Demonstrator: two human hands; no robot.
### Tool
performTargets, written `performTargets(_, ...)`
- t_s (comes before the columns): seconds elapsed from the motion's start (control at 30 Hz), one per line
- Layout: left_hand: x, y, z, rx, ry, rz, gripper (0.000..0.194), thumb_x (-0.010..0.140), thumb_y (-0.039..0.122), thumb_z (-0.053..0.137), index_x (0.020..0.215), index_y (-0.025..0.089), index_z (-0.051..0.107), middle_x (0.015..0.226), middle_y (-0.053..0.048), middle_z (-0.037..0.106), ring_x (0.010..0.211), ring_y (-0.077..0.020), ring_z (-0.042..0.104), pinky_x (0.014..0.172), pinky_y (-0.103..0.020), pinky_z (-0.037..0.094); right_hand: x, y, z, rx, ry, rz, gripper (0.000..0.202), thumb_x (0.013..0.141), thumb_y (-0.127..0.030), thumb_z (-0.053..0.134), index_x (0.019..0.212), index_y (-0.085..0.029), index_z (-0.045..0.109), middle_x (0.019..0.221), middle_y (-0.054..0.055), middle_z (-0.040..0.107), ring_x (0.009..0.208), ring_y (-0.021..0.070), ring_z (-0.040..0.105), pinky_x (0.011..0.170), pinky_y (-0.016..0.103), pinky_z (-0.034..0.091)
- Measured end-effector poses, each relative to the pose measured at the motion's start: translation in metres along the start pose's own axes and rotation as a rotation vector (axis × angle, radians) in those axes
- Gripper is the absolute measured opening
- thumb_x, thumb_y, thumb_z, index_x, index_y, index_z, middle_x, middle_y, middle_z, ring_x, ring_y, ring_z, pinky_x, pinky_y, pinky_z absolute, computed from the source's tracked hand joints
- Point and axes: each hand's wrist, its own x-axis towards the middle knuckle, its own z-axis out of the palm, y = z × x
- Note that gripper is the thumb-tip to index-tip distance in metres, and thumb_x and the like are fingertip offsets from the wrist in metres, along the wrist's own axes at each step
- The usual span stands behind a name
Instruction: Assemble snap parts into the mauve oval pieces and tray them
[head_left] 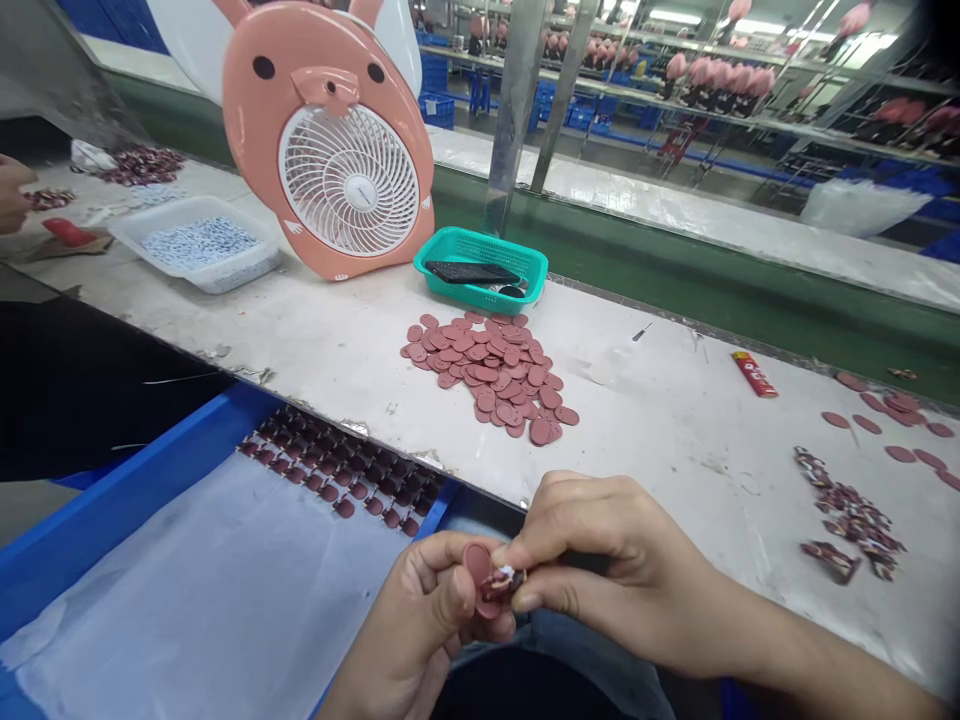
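Close together at the bottom centre are my two hands. My left hand is closed on a reddish oval disc, its face turned up between thumb and fingers. Pinched in my right hand is a small dark red and white piece, which touches the disc. My fingertips partly cover both parts. Beyond my hands, a heap of similar oval discs lies on the white worktable. Small patterned pieces lie at the right.
A blue crate at lower left holds rows of assembled pieces. Behind the heap stand a green basket and a pink fan. A white tray, a red packet and another person's hand also show.
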Motion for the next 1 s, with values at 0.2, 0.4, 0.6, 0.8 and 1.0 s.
performTargets(0.2,-0.004,0.000,0.001,0.004,0.004,0.029,0.040,0.052,0.050,0.094,0.073,0.019,0.081,0.062,0.000,0.073,0.057,-0.0096,0.064,0.061,-0.020,0.050,0.002,-0.007,0.001,-0.067,-0.032,-0.084,0.010,0.089,-0.011,0.074,0.099,-0.011,0.075,0.080,0.004,0.075,0.072,0.0103,0.065,0.073,0.020,0.050)
performTargets(0.4,-0.007,0.001,0.004,-0.019,0.013,0.027,0.033,0.053,0.042,0.097,0.072,0.020,0.080,0.064,-0.001,0.077,0.058,-0.0101,0.066,0.063,-0.020,0.049,-0.002,-0.011,0.000,-0.087,-0.065,-0.104,0.010,0.090,-0.009,0.071,0.100,-0.011,0.072,0.083,0.004,0.075,0.076,0.0105,0.068,0.077,0.021,0.052)
performTargets(0.6,-0.006,-0.001,0.001,-0.039,-0.027,0.040,0.032,0.054,0.042,0.096,0.073,0.021,0.081,0.063,0.000,0.076,0.059,-0.0095,0.066,0.062,-0.018,0.047,-0.002,-0.011,0.001,-0.067,-0.073,-0.101,0.012,0.089,-0.006,0.072,0.100,-0.011,0.071,0.084,0.004,0.076,0.076,0.0107,0.068,0.076,0.021,0.053)
performTargets(0.8,-0.005,-0.001,-0.002,-0.028,-0.055,0.033,0.032,0.056,0.044,0.095,0.074,0.021,0.081,0.065,0.000,0.076,0.060,-0.0103,0.065,0.066,-0.021,0.049,0.003,-0.011,0.000,-0.056,-0.087,-0.058,0.014,0.089,-0.009,0.073,0.102,-0.013,0.073,0.083,0.005,0.076,0.077,0.0115,0.068,0.075,0.022,0.053)
performTargets(1.0,-0.007,0.005,-0.001,-0.085,-0.090,-0.007,0.033,0.054,0.045,0.095,0.071,0.020,0.080,0.064,0.001,0.073,0.059,-0.0088,0.061,0.058,-0.018,0.046,0.002,-0.015,-0.004,-0.036,-0.128,0.032,0.039,0.081,-0.020,0.084,0.117,-0.019,0.069,0.095,0.003,0.074,0.085,0.0114,0.065,0.078,0.019,0.051)
